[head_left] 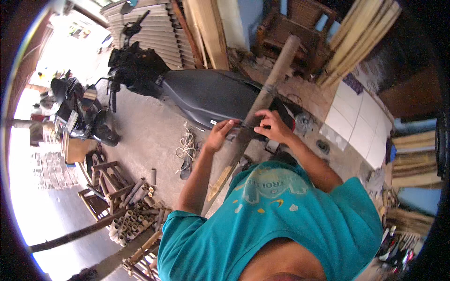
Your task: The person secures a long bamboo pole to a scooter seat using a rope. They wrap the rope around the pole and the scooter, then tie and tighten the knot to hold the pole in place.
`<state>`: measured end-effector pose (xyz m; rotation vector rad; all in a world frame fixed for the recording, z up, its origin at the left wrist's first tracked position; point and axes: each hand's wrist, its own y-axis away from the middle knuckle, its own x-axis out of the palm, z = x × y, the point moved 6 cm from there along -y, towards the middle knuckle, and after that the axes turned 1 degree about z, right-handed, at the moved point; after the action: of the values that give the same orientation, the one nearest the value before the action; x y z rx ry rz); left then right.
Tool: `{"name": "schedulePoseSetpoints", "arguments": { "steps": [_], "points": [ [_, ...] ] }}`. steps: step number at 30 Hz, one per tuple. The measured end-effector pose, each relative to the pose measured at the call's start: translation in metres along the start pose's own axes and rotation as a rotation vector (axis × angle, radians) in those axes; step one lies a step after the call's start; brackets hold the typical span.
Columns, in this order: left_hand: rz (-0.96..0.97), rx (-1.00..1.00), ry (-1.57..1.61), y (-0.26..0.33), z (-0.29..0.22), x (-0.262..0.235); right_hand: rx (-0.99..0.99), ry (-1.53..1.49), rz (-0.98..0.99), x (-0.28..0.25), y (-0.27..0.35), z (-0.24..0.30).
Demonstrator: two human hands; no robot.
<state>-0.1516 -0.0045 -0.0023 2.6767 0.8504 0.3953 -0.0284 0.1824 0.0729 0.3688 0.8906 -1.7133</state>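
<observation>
A long brown bamboo pole point(280, 64) slants across in front of me, from the wooden chair at the far side down past my left side. My left hand point(219, 135) is at the pole's left edge, thumb and forefinger pinched on a thin dark strip that lies against the pole. On the pole's right side is my right hand point(274, 127), its fingers bent, thumb and forefinger apart close to the pole's surface. Farther up, a dark band point(268, 89) goes round the pole. How the strip is fastened is too small to make out.
Just beyond the pole stands a black motorcycle point(211, 93); another motorcycle point(77, 110) is at the left. Cut bamboo pieces point(129, 225) are piled at lower left, near a white cord point(186, 144) on the floor. A wooden chair point(286, 30) and bamboo slats point(361, 37) stand far right.
</observation>
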Motion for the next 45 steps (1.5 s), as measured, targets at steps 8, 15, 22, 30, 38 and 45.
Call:
{"name": "schedulePoseSetpoints", "arguments": {
  "steps": [8,15,22,30,38,45],
  "points": [
    [-0.005,0.176,0.811,-0.037,0.026,0.046,0.491,-0.627,0.084,0.035,0.004,-0.015],
    [-0.210,0.311,-0.603,-0.021,-0.013,0.054,-0.223,0.070,0.151,0.010,-0.003,0.054],
    [-0.308,0.369,-0.596,0.002,-0.032,0.068,0.302,-0.005,0.002,0.018,-0.011,0.001],
    [-0.430,0.631,-0.966,0.024,-0.017,0.080,0.342,-0.022,0.049,0.032,-0.010,-0.005],
    [-0.121,0.612,-0.655,0.001,-0.010,0.034,0.463,-0.449,0.214,0.033,-0.014,-0.001],
    [-0.037,0.309,-0.762,-0.009,0.012,-0.029,0.486,0.037,0.147,0.012,0.037,-0.059]
  ]
}}
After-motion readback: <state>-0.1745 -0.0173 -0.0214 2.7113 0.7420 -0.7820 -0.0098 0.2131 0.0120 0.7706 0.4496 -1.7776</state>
